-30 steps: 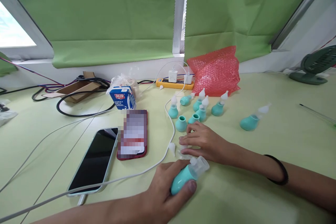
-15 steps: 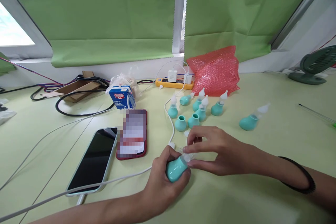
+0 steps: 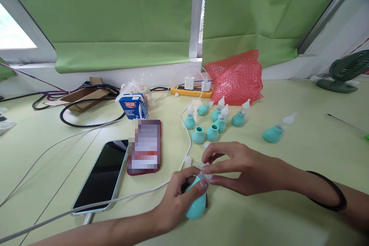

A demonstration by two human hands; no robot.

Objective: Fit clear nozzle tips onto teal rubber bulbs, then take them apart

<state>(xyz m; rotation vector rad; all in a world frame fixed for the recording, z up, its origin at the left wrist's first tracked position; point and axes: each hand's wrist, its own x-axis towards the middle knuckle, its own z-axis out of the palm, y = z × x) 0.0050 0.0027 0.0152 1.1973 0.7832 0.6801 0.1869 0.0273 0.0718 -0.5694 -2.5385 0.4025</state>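
Okay, left hand [image 3: 179,196] is clamped around a glossy teal squeeze bulb [image 3: 196,210], smooth, rounded and fat at the base, held just above the pale yellow-green tabletop [image 3: 276,207] with its neck pointing away from the person. Right hand [image 3: 245,165] has thumb and fingertips pinched together on a translucent plastic collar [image 3: 206,176] at that neck; exact seating is hidden by the fingers. Loose cone-shaped white tip [image 3: 188,160] lies just beyond the left hand, near a smooth white cable [image 3: 144,193].

Beyond the hands, two teal pots [image 3: 198,135] stand upright side by side, round-bellied, dark open mouths. Behind them, a cluster of matching bulbs [image 3: 238,119] with frosted teardrop nozzles, one on its side; another tilted bulb [image 3: 272,134] sits well apart to the right. Crinkly red bubble-wrap bag [image 3: 238,78] behind, beside a yellow power strip [image 3: 190,91].

Versus a second ago: right hand has left the tabletop and come to the collar; held bulb has swung from slanting right to nearly straight away from the person, left thumb now across its neck. Pots and cluster unmoved.
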